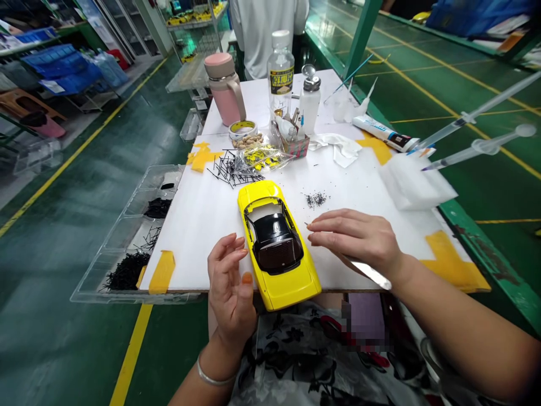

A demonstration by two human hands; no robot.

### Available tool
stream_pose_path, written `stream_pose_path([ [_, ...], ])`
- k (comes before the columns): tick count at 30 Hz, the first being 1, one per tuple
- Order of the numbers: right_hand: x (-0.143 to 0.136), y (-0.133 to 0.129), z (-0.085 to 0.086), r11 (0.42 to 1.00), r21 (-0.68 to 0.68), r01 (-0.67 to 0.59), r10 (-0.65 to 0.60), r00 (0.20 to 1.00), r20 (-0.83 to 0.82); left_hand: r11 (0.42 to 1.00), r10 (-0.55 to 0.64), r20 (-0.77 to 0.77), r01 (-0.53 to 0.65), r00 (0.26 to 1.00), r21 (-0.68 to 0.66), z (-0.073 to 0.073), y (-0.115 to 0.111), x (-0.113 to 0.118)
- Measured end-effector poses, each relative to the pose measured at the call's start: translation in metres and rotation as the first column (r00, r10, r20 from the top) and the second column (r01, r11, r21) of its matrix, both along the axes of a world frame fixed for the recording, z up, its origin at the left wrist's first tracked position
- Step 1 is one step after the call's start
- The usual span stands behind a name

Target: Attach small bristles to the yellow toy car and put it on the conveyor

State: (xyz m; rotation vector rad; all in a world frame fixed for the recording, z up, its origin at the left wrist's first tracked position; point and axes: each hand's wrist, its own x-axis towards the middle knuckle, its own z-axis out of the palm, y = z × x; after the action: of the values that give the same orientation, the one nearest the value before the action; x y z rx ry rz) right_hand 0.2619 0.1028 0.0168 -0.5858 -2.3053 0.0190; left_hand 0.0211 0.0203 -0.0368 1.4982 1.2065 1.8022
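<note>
Fingertips (315, 227) of the right hand (359, 239) are pinched together on a tiny dark pin, too small to make out well, just beside the right flank of the yellow die-cast model car with a black cabin (276, 242). That hand also grips a slim metal blade (369, 272) under the palm. Beside the car's other flank, the left hand (230, 287) is held palm-up with its fingers loosely curled and apart, holding nothing.

The car lies on the near edge of the white foam board (203, 217), its tail overhanging the lap. Near its nose lies a heap of thin black pins (232, 167), and a small scatter of dark specks (316, 199) sits to the right. A clear plastic compartment tray (127, 237) with black parts adjoins the board's left side.
</note>
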Motion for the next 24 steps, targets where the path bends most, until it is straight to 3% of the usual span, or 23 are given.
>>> stream_pose_path([
  [5,0.0,-0.001,-0.014,0.998,0.037,-0.053,0.053,0.998,0.024,1.0,-0.006,0.029,0.007,1.0,-0.008,-0.004,-0.001,0.0],
  [24,-0.002,0.0,-0.016,0.998,-0.034,-0.058,0.059,0.998,0.022,1.0,-0.023,-0.025,0.023,0.999,0.0,-0.001,-0.002,-0.002],
])
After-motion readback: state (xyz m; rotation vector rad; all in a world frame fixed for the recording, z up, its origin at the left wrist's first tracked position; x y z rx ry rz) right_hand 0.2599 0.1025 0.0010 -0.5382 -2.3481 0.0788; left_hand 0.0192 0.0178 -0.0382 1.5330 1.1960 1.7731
